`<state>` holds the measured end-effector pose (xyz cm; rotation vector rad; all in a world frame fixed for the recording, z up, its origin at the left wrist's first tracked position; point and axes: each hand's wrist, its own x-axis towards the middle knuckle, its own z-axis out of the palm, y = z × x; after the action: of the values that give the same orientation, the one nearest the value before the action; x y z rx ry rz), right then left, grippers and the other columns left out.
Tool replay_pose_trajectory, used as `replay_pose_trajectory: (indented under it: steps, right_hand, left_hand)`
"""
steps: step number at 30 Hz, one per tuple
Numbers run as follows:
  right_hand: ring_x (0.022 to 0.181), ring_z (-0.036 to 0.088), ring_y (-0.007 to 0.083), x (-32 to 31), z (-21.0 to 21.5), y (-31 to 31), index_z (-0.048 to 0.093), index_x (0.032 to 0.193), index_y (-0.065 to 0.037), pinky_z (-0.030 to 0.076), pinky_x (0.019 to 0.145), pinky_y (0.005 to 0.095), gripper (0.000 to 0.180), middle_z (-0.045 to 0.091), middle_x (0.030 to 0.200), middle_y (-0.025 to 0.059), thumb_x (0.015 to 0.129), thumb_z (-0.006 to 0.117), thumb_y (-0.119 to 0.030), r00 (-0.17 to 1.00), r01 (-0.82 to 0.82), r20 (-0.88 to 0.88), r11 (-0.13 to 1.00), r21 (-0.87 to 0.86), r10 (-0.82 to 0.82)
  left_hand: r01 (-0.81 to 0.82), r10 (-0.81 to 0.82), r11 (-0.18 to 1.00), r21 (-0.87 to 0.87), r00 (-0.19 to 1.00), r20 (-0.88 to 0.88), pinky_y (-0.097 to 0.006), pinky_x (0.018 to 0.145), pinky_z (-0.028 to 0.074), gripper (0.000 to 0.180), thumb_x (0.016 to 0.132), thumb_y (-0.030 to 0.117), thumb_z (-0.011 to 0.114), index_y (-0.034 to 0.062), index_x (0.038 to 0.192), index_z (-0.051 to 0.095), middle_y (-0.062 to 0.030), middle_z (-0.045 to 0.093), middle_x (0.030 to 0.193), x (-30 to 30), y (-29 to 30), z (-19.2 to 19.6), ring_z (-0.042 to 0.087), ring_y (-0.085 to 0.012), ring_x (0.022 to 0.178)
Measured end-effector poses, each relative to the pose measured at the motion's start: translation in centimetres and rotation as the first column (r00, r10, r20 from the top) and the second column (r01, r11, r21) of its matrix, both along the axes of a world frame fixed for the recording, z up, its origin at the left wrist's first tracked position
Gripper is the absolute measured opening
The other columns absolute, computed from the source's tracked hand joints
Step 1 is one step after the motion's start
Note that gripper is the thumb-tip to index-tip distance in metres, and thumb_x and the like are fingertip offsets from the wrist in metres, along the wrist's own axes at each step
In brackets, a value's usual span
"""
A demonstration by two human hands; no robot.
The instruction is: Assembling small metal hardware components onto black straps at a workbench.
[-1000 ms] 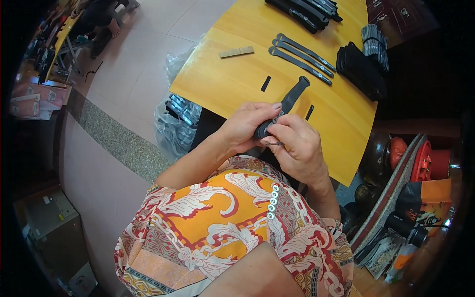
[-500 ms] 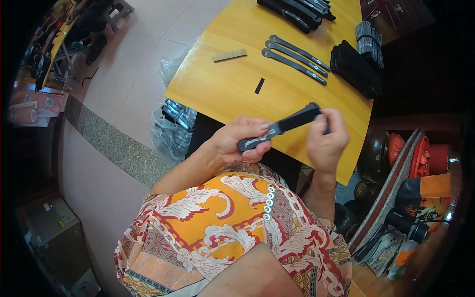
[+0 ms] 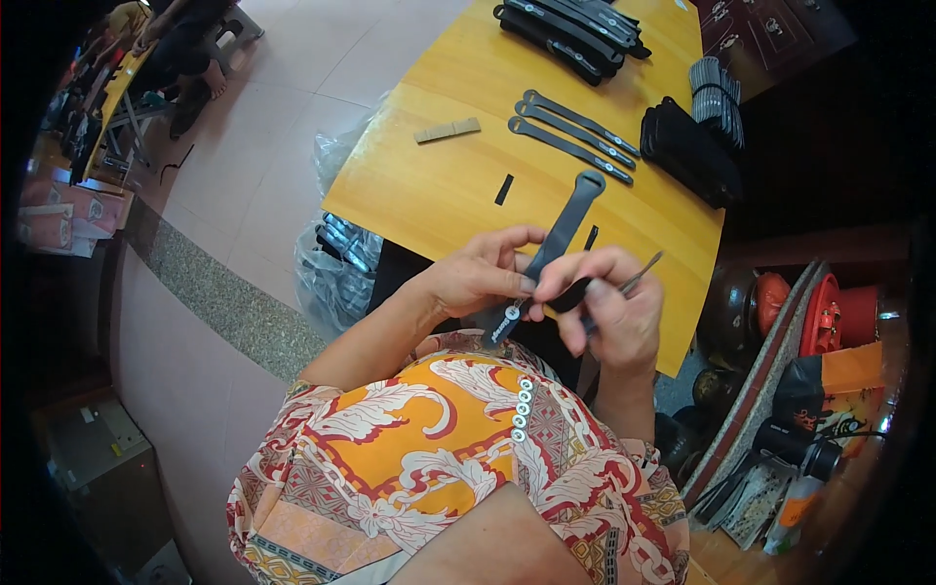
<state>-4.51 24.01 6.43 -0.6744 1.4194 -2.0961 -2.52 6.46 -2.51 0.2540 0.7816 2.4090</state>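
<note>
A dark grey strap (image 3: 567,226) with a round slotted end slants up and away over the table's near edge. Its lower part is gripped by my left hand (image 3: 492,268), thumb on top. Close against it, my right hand (image 3: 619,307) is closed with a short black strip (image 3: 570,295) pinched at the fingertips. A thin pointed metal tool (image 3: 642,273) also sticks out of the right hand; the rest of it is hidden by the fingers. Beyond my hands, three similar grey straps (image 3: 575,151) lie side by side on the yellow table (image 3: 439,195).
On the table are a small black strip (image 3: 504,189), another black piece (image 3: 592,236), a tan strip (image 3: 448,131), stacked straps (image 3: 570,39), a black bundle (image 3: 687,151) and a banded grey bundle (image 3: 717,97). A plastic bag (image 3: 336,253) hangs left. Red items (image 3: 824,312) stand right.
The strap has swung from slanting right to pointing away from me. My right hand has come left and down to the left hand; the metal tool and pinched black strip now show.
</note>
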Motion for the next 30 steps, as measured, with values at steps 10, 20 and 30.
replay_pose_trajectory:
  steps: [10, 20, 30]
  right_hand:
    - [0.062, 0.048, 0.0055, -2.4, -2.7, 0.6, 0.055, 0.109, 0.003, 0.042, 0.058, 0.0188, 0.031, 0.062, 0.091, 0.0089, 0.083, 0.061, -0.014, 0.957, 0.289, -0.131, 0.871, 0.397, -0.258]
    - [0.064, 0.059, 0.0378, -3.7, -4.2, -2.1, 0.056, 0.088, 0.002, 0.047, 0.056, 0.0386, 0.010, 0.058, 0.070, 0.0209, 0.083, 0.052, -0.006, 0.729, 0.382, -0.657, 0.682, 0.624, 0.192]
    - [0.069, 0.055, 0.0277, -11.7, -4.1, 1.0, 0.059, 0.087, -0.004, 0.045, 0.061, 0.0354, 0.013, 0.058, 0.075, 0.0113, 0.075, 0.063, -0.009, 0.188, 0.723, -0.936, 0.603, 0.337, 0.297]
  left_hand:
    - [-0.617, 0.312, 0.366, -0.696, 0.786, -0.533, -0.029, 0.058, 0.044, 0.030, 0.092, 0.023, 0.051, 0.0006, 0.113, 0.051, -0.0092, 0.055, 0.071, 0.3, -0.7, 1.1, 0.054, -0.0191, 0.061]
    - [-0.692, -0.022, -0.169, -0.702, 0.714, -0.699, -0.048, 0.060, 0.047, 0.043, 0.086, 0.015, 0.053, 0.0030, 0.126, 0.041, -0.0237, 0.061, 0.079, 1.2, -3.1, 1.0, 0.060, -0.0406, 0.069]
    - [-0.686, 0.811, 0.185, -0.703, 0.511, -0.285, -0.019, 0.052, 0.040, 0.027, 0.091, 0.014, 0.047, -0.0024, 0.112, 0.053, -0.0041, 0.054, 0.072, 3.8, -12.3, 0.8, 0.051, -0.0083, 0.058]
